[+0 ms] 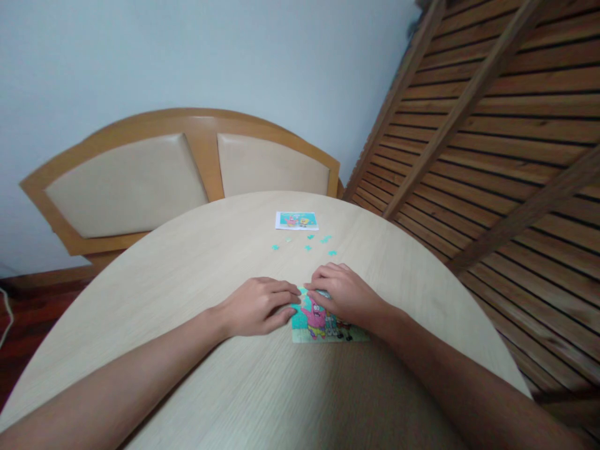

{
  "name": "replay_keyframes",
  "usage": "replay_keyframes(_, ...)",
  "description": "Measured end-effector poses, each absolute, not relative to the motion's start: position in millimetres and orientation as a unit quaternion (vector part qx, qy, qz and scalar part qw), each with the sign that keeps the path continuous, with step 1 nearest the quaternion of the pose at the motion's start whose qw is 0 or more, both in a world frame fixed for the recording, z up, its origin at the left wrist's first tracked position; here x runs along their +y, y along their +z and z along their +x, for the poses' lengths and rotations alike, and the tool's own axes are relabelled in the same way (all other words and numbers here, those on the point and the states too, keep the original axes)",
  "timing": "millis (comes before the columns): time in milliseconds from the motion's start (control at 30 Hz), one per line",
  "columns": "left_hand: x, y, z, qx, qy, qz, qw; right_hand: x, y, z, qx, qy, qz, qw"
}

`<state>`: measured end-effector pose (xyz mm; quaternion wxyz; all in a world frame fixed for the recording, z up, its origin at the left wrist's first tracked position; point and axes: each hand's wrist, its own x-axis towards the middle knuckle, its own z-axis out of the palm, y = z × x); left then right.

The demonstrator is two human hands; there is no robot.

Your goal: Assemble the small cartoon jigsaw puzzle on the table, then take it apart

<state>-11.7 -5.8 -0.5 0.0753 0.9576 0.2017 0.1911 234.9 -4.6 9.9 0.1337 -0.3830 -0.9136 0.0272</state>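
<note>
A partly assembled jigsaw puzzle (315,322) lies flat on the table, with a pink starfish character on a teal and pale green ground. At its upper left edge my left hand (262,305) rests with fingers stretched out and the thumb apart, the fingertips touching the puzzle. My right hand (349,295) covers the puzzle's upper right part. Its fingers are bent and pressed together over the top edge; what they hold, if anything, is hidden. Beyond the hands lie several loose teal puzzle pieces (308,248).
A small picture card (297,220) with similar cartoon characters lies behind the loose pieces. The round pale wooden table (210,250) has a curved far edge. Past it stands a cushioned wooden bench back (126,184) by the wall. A slatted wooden panel (492,144) rises at the right.
</note>
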Motion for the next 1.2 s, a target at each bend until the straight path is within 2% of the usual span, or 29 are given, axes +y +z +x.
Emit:
replay_keyframes(233, -3.4, -0.8, -12.7, 0.195, 0.216, 0.953, 0.088, 1.7, 13.8, 247.3, -0.891, 0.035, -0.433, 0.133)
replay_keyframes(633, 11.8, 2.4, -25.8, 0.282, 0.207, 0.937, 0.015, 17.3, 11.0, 282.0, -0.798, 0.051, -0.584, 0.138)
replay_keyframes(867, 37.2, -9.3, -39.4, 0.411, 0.229, 0.882, -0.017, 18.5, 9.4, 278.7, -0.787, 0.046, -0.601, 0.128)
replay_keyframes(1033, 54.5, -22.3, -41.3, 0.422, 0.157, 0.893, 0.009, 15.6, 11.6, 274.1, -0.785, 0.046, -0.607, 0.119)
replay_keyframes(1200, 47.8, -17.5, -39.2, 0.433, 0.164, 0.886, 0.011, 16.2, 10.3, 274.3, -0.789, 0.044, -0.602, 0.116)
